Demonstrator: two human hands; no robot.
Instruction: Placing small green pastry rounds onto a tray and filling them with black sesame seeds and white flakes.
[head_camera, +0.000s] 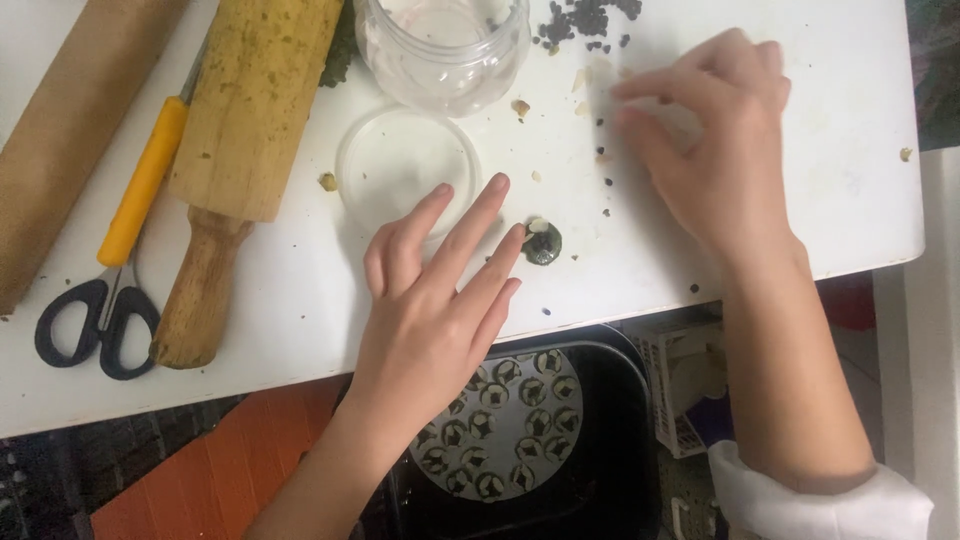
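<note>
Resting at the centre of the frame, a small dark green ball topped with a pale nut piece (542, 242) is sitting on the white worktop (820, 180), just beside the fingertips of the left hand (440, 300), whose fingers are spread flat and holding nothing. To the upper right, the right hand (715, 140) is pinching its thumb and fingertips together over scattered pale crumbs and tiny dark bits (600, 140); whether it is gripping one I cannot tell. Judging by the lower middle of the frame, much work looks done: a round grey tray (510, 425) inside a black bin-like tub (620, 450) is carrying many similar topped balls. Above the ball, a clear plastic jar (445, 50) is standing open and seemingly empty, its translucent round lid (400, 165) lying flat beside it. A wooden rolling pin (235, 150) and yellow-handled black scissors (110, 260) are lying at the left.
</note>
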